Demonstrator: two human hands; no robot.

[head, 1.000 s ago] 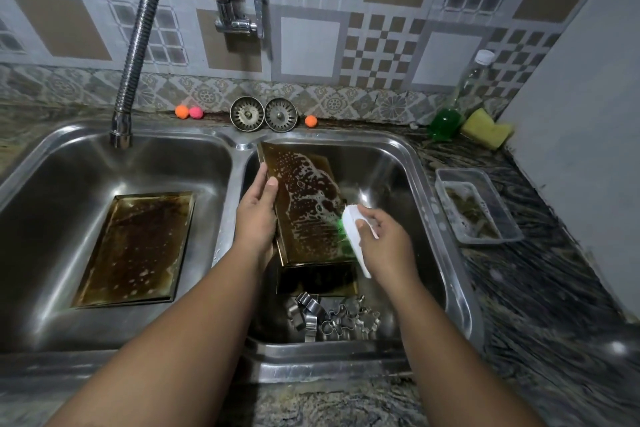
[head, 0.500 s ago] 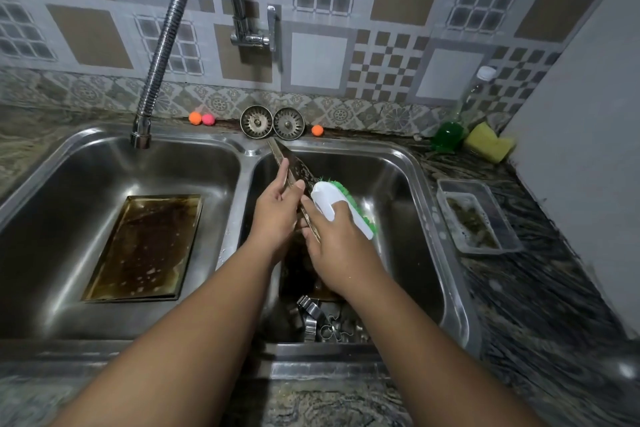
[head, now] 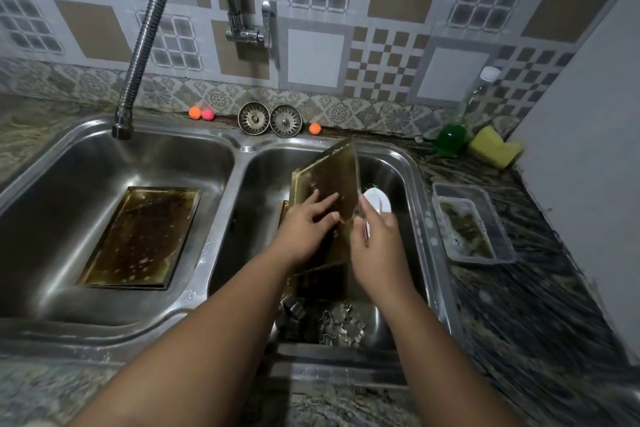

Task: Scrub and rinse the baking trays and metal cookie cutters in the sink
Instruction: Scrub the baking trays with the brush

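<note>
baking tray standing on edge in the right basin, both hands on it

double sink [head: 221, 291] is taking up most of the view, set into a dark veined surface [head: 540, 315]. a flexible metal faucet hose [head: 145, 42] is hanging over the left basin, and a wall tap [head: 247, 33] is sitting on the tiled wall behind.

one baking tray [head: 142, 236] is lying flat on the floor of the left basin, brown and spotted. a second baking tray [head: 332, 180] is standing tilted on its edge in the right basin, its stained face turned toward the left hand [head: 304, 229]. that hand is pressing its spread fingers [head: 325, 201] flat against the tray's face, not clenched around it. the right hand [head: 377, 243] is gripping the tray's right edge, and also seems to be holding a white scrub brush [head: 377, 201] behind the tray, though the grip on the brush is blurred and i cannot tell for sure.

a clear plastic container [head: 471, 222] with murky liquid is sitting on the surface right of the sink. further back are standing a bottle of green liquid [head: 453, 135] and a yellow sponge [head: 495, 149], touching or nearly so.

metal cookie cutters [head: 332, 322] are lying in a heap at the near end of the right basin, below the wrists. two sink strainers [head: 270, 120] are leaning side by side behind the divider, with three small balls [head: 201, 113] near them.
</note>
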